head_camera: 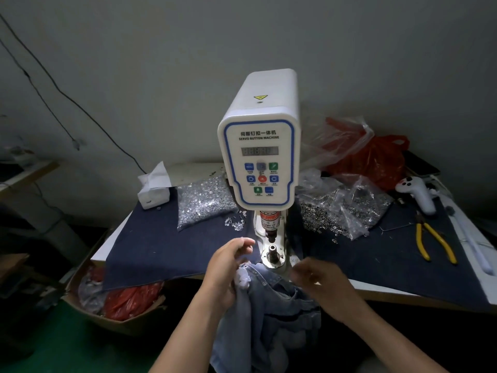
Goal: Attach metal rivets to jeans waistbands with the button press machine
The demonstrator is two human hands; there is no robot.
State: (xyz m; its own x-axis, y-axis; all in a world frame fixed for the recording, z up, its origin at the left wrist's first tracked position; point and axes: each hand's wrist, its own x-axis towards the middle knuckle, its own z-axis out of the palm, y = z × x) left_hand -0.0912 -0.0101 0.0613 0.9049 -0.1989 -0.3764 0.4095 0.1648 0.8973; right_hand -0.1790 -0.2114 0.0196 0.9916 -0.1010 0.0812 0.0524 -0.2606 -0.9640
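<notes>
Two bare forearms reach into view from below, uncovered by sleeves. The left hand (pixel 228 267) and right hand (pixel 326 288) wear no gloves, rings or watch.

Dim grey wall (pixel 161 49) behind, two dark cables (pixel 53 87) hanging across | green floor (pixel 53 345) lower left | white-edged table (pixel 478 270) under dark cloth (pixel 150 251) | wooden shelf (pixel 29 173) far left

The right hand (pixel 320 281) is motion-blurred, its grip unreadable; the jeans (pixel 269 319) below both hands run off the bottom edge.
</notes>
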